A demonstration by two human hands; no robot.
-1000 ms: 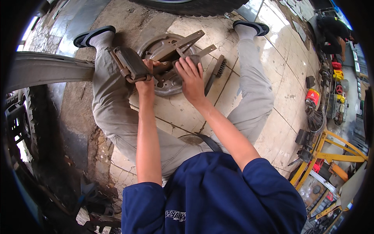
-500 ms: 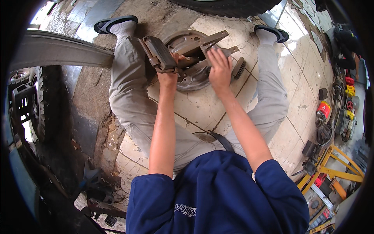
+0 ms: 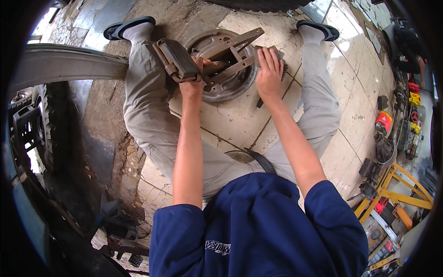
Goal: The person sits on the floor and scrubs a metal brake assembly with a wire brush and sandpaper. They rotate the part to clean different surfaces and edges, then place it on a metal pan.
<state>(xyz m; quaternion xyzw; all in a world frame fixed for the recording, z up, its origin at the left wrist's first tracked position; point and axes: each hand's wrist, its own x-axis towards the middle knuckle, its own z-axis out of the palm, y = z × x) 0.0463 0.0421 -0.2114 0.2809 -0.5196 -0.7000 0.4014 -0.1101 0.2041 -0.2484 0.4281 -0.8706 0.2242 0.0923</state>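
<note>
The disc (image 3: 230, 94) lies on the floor (image 3: 221, 127) at upper centre, between the legs (image 3: 145, 92). I have the bracket (image 3: 233, 70) over it, the left hand (image 3: 190, 87) at its left part. Just beside its right end, the right hand (image 3: 269, 78) covers a pad (image 3: 279, 54), the brush (image 3: 285, 69) partly behind. My view puts a beam (image 3: 69, 67) upper left, a can (image 3: 384, 119) right, a stand (image 3: 406, 198) lower right.

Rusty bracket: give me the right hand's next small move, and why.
Probably draw the right hand back along the nearer arm of the rusty bracket: it holds a brown pad at that arm's tip, while the left hand grips the bracket's opposite end.
</note>
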